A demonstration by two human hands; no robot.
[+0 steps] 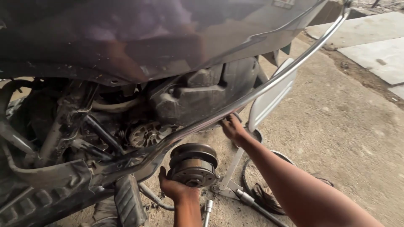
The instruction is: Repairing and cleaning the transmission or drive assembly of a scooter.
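nearest, left hand (173,188) cupped from below around the clutch drum (193,164), grip wrapped on its lower left rim, round axis pointing out toward the camera, low beside the scooter's open engine bay (148,133). dull grey metal, stepped, grimy, centre nut showing. farther back, right hand (232,127) up by the chrome guard rail (269,86), fingers hidden, grip impossible to tell.

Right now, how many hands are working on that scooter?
2. The left hand cups a round metal clutch drum low beside the engine. The right hand reaches under the chrome guard rail. Others may be hidden behind the bodywork.
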